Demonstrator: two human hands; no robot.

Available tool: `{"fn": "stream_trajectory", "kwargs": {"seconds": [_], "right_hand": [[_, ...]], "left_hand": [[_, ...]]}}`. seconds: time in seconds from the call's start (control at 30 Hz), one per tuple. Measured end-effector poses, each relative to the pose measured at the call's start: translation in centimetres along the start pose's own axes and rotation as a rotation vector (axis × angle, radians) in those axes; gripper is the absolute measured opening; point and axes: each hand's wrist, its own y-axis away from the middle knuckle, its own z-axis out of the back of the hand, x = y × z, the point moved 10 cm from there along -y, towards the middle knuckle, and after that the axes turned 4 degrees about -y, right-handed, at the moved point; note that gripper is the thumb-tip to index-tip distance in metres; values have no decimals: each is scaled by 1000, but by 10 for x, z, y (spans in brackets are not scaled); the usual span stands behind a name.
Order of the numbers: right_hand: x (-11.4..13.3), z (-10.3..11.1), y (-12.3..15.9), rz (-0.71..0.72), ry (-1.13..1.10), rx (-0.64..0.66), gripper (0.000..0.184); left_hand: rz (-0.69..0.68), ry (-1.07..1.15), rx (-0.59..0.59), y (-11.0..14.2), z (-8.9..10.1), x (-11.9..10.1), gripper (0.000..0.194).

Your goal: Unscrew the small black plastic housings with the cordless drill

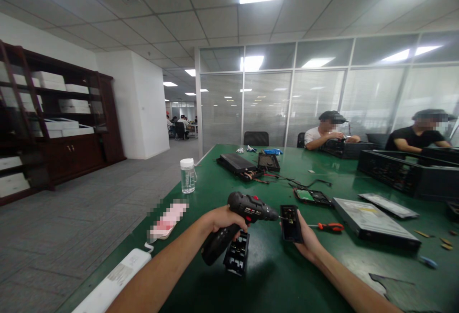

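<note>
My left hand (225, 218) is wrapped round the grip of a black-and-red cordless drill (251, 207), which points right. My right hand (304, 234) holds a small black plastic housing (289, 222) upright, its open side toward the drill. The drill's bit meets or nearly meets the inside of the housing; contact is too small to tell. Below the drill, a black slotted plastic frame (237, 255) rests on the table, close under my left hand. Just right of my right hand lies a screwdriver (330, 227) with a red-and-black handle.
The green table (265, 279) also bears a clear bottle (187, 177), a pink phone (170, 220), a white power strip (118, 279), an optical drive (373, 222), an opened drive with a green board (311, 196) and black computer parts (236, 165). Two people work at computer cases (405, 172) across the table.
</note>
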Motion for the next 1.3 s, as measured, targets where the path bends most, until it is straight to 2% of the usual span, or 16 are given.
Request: {"fn": "stream_trajectory", "kwargs": {"seconds": [1.1, 1.3], "right_hand": [[-1, 0, 3, -31, -12, -22, 36], [0, -2, 4, -21, -5, -15, 36]], "left_hand": [[-26, -35, 54, -2, -4, -1, 24], [0, -8, 31, -3, -1, 3, 27]]}}
